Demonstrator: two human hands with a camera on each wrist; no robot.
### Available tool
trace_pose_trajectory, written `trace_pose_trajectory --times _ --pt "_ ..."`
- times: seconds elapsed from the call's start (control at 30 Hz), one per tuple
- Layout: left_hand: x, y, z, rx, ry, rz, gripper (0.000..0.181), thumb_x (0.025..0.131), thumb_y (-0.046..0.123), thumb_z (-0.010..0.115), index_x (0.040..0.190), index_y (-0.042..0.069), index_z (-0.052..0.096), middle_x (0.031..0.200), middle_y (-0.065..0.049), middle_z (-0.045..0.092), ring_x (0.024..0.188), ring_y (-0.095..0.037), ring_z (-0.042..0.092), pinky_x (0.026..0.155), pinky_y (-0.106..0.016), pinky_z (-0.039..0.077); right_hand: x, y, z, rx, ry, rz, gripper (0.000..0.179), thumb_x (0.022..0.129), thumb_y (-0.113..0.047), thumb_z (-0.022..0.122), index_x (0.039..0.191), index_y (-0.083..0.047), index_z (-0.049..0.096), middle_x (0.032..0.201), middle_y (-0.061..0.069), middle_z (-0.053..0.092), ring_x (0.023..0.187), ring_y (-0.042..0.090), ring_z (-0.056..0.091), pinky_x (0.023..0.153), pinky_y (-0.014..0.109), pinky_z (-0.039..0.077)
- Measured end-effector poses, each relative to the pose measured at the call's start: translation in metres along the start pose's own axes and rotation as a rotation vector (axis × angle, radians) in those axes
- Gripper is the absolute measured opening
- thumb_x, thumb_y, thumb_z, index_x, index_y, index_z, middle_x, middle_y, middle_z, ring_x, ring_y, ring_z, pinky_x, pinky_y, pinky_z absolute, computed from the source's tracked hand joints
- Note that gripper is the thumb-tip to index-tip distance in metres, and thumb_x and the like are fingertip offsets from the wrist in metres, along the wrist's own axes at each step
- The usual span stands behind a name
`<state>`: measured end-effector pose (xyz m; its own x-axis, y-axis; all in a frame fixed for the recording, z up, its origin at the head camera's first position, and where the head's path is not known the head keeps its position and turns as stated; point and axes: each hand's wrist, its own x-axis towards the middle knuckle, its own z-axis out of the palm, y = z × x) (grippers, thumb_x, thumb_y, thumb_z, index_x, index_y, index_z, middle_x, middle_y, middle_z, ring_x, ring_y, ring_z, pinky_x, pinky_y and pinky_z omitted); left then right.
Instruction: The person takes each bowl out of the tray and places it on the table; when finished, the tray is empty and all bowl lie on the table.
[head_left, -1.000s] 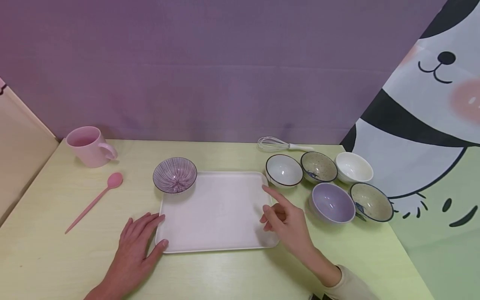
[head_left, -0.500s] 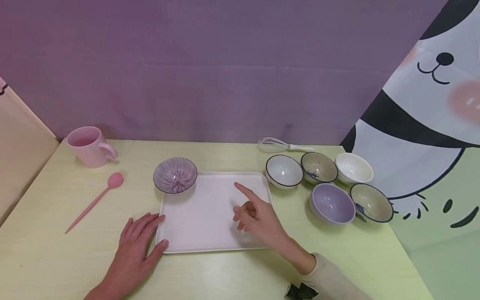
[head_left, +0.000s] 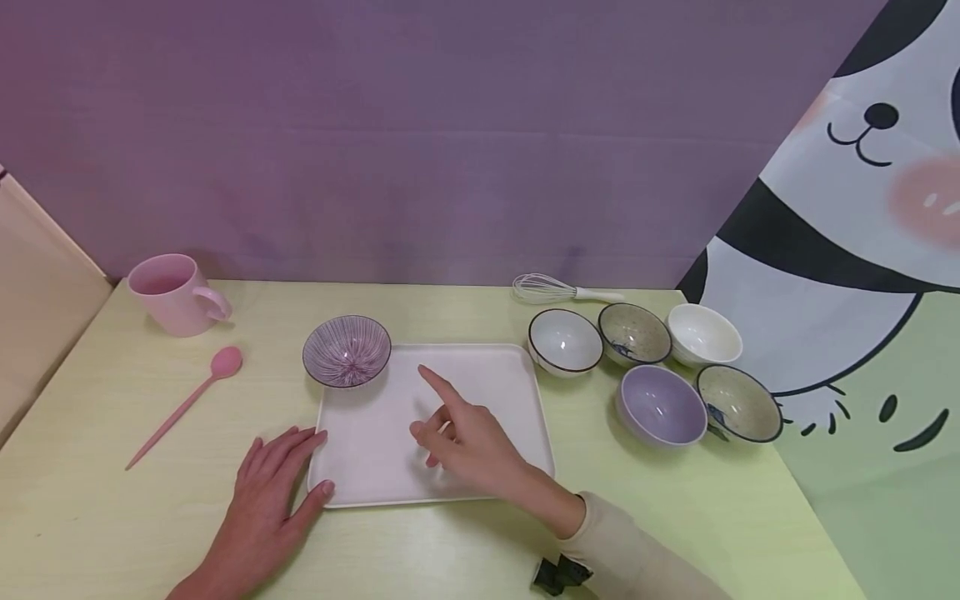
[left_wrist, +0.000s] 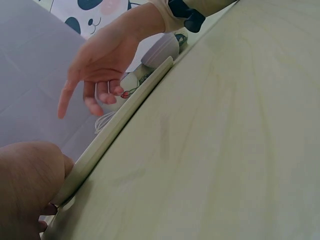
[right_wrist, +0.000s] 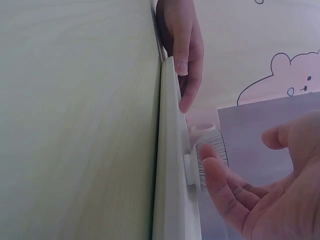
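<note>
A white rectangular tray [head_left: 480,392] lies on the table. At its left edge rests my left hand [head_left: 266,508], fingers spread and thumb touching the near left corner. My right hand [head_left: 468,437] hovers over the tray, index finger extended and the other fingers loosely bent, holding nothing. A purple-striped bowl [head_left: 347,352] sits at the tray's far left corner, just beyond that index finger. In the right wrist view the striped bowl [right_wrist: 212,152] shows behind the right hand's fingers.
At the right stand a dark-rimmed white bowl [head_left: 566,342], a plain white bowl [head_left: 705,333], a lilac bowl [head_left: 662,406] and two speckled bowls, one [head_left: 635,333] behind the other [head_left: 738,402]. A whisk [head_left: 547,288] lies behind them. At left are a pink mug [head_left: 176,296] and pink spoon [head_left: 183,407].
My right hand has moved left across the tray, from its right edge to its middle, toward the striped bowl. My left hand has stayed at the tray's left edge.
</note>
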<state>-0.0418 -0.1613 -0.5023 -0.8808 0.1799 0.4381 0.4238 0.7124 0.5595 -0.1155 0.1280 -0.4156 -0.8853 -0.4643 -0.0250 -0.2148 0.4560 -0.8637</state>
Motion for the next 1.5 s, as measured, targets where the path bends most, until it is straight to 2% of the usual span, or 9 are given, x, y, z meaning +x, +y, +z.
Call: trace_pose_trajectory --times 0.2,0.47,0.8,0.97,1.03,1.23,1.33,1.5 --pt "0.0 -0.001 0.0 -0.002 0.009 0.005 0.061 0.094 0.015 0.083 0.151 0.006 0.064 0.151 -0.016 0.062 0.146 -0.045 0.049 0.138 -0.049 0.01 0.016 -0.005 0.009 -0.003 -0.023 -0.004 0.074 0.113 -0.035 0.061 0.177 -0.017 0.028 0.099 0.01 0.076 0.071 0.02 0.078 0.062 0.025 0.054" --pt "0.001 0.0 -0.001 0.006 0.002 -0.001 0.06 0.095 0.016 0.083 0.152 0.007 0.063 0.152 -0.016 0.062 0.147 -0.045 0.049 0.138 -0.048 0.01 0.042 -0.003 0.02 0.007 -0.009 0.055 0.076 0.114 -0.036 0.058 0.178 -0.015 0.022 0.099 0.007 0.076 0.067 0.018 0.076 0.061 0.027 0.058" --pt "0.001 0.002 -0.002 0.003 -0.004 -0.013 0.06 0.096 0.016 0.082 0.151 0.006 0.064 0.152 -0.017 0.062 0.147 -0.045 0.049 0.138 -0.053 0.012 0.069 -0.009 0.029 0.121 0.022 0.065 0.085 0.114 -0.031 0.06 0.179 -0.013 0.01 0.099 0.013 0.078 0.069 0.021 0.079 0.057 0.032 0.064" --pt "0.001 0.003 -0.002 -0.002 -0.009 -0.022 0.059 0.096 0.016 0.082 0.152 0.007 0.064 0.152 -0.016 0.062 0.148 -0.045 0.048 0.138 -0.053 0.011 0.081 -0.008 0.038 0.139 0.071 0.063 0.085 0.113 -0.032 0.059 0.18 -0.019 0.009 0.092 0.006 0.076 0.063 0.016 0.076 0.054 0.032 0.063" --pt "0.0 0.003 -0.002 0.0 -0.009 -0.025 0.059 0.096 0.017 0.082 0.152 0.007 0.064 0.152 -0.016 0.062 0.148 -0.045 0.048 0.138 -0.053 0.011 0.087 -0.006 0.041 0.145 0.097 0.078 0.083 0.113 -0.035 0.057 0.18 -0.025 0.009 0.09 0.005 0.075 0.062 0.017 0.076 0.054 0.033 0.062" --pt "0.0 0.003 -0.001 0.002 -0.011 -0.024 0.059 0.097 0.016 0.082 0.152 0.007 0.063 0.152 -0.016 0.062 0.148 -0.044 0.048 0.138 -0.049 0.01 0.108 0.022 0.057 0.141 0.158 0.072 0.079 0.114 -0.044 0.054 0.18 -0.035 0.011 0.084 -0.002 0.071 0.055 0.014 0.072 0.049 0.033 0.059" --pt "0.0 0.003 -0.001 0.0 -0.012 -0.025 0.059 0.097 0.016 0.082 0.152 0.007 0.063 0.153 -0.016 0.061 0.148 -0.044 0.048 0.138 -0.051 0.01 0.108 0.02 0.059 0.166 0.167 0.077 0.078 0.113 -0.04 0.058 0.179 -0.034 0.017 0.083 -0.001 0.071 0.054 0.014 0.071 0.048 0.032 0.06" --pt "0.001 0.003 -0.001 0.001 -0.011 -0.023 0.06 0.097 0.016 0.082 0.152 0.007 0.063 0.153 -0.016 0.061 0.148 -0.044 0.048 0.138 -0.052 0.011 0.098 -0.003 0.056 0.221 0.178 0.111 0.073 0.113 -0.022 0.059 0.178 -0.026 0.027 0.086 0.01 0.077 0.057 0.018 0.073 0.051 0.029 0.063"
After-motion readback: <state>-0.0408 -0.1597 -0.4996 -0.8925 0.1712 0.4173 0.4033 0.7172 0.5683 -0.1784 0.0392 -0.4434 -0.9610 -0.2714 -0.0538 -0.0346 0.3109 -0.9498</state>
